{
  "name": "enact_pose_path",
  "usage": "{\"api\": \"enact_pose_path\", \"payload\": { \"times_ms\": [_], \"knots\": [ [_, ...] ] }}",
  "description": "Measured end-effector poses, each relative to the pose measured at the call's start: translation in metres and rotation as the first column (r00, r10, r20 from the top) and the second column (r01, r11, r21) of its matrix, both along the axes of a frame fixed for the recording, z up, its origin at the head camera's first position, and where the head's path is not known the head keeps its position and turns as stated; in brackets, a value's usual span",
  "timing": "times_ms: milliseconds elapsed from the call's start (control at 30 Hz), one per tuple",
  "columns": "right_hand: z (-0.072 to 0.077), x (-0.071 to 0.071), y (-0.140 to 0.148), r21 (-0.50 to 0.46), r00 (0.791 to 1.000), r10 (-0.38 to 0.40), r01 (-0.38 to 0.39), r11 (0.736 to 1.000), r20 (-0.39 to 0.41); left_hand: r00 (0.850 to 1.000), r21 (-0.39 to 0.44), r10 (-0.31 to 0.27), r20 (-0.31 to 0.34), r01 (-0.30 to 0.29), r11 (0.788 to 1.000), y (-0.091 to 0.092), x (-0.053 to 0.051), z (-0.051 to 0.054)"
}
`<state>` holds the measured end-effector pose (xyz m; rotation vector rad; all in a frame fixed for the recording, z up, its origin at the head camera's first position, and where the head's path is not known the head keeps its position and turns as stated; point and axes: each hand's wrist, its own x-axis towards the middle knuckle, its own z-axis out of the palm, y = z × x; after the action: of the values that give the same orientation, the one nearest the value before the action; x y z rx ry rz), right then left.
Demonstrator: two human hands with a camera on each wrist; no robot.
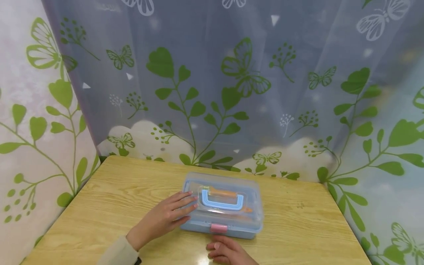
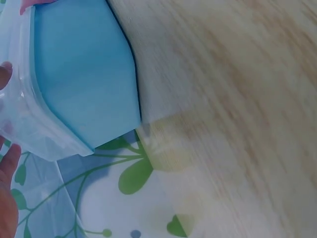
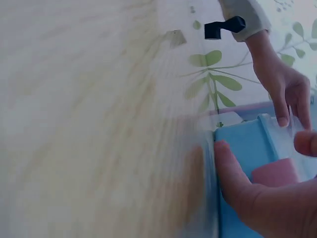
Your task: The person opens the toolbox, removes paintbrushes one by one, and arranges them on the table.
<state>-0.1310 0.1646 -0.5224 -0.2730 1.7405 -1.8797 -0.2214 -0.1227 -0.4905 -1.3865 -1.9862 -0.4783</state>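
Observation:
A plastic storage box (image 1: 195,225) with a light-blue base and a clear lid (image 1: 225,217) stands closed on the table. A blue carrying handle (image 1: 222,207) lies on the lid, and a pink latch (image 1: 218,228) sits at the front. Orange items show faintly through the plastic. My left hand (image 1: 167,213) touches the left side of the lid, its fingers fairly straight. Just in front of the latch is my right hand (image 1: 230,250), fingers loosely bent and gripping nothing. In the right wrist view its fingers are close to the blue front wall (image 3: 245,141); contact there is hard to tell.
The box stands on a wood-grain table (image 1: 298,224), towards its back edge. A curtain (image 1: 205,92) printed with green leaves and butterflies hangs behind, and similar sheets (image 1: 29,110) flank both sides.

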Motion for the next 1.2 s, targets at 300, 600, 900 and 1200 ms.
{"api": "enact_pose_path", "payload": {
  "times_ms": [300, 600, 900, 1200],
  "knots": [
    [-0.004, -0.008, -0.007, -0.078, 0.949, -0.208, 0.232, 0.970, 0.237, 0.999, 0.038, -0.006, 0.036, 0.004, 0.999, -0.003, 0.000, -0.005],
    [-0.007, -0.007, -0.012, -0.146, 0.884, -0.380, 0.429, 0.892, 0.272, 0.998, 0.060, -0.025, 0.055, 0.022, 0.998, -0.005, 0.000, -0.006],
    [-0.011, -0.010, -0.010, -0.131, 0.866, -0.399, 0.452, 0.882, 0.302, 0.995, 0.085, -0.045, 0.091, 0.038, 0.996, -0.003, 0.000, -0.007],
    [-0.007, -0.012, -0.005, -0.088, 0.875, -0.386, 0.427, 0.900, 0.291, 0.993, 0.099, -0.047, 0.107, 0.036, 0.994, 0.001, 0.003, -0.005]
  ]
}}
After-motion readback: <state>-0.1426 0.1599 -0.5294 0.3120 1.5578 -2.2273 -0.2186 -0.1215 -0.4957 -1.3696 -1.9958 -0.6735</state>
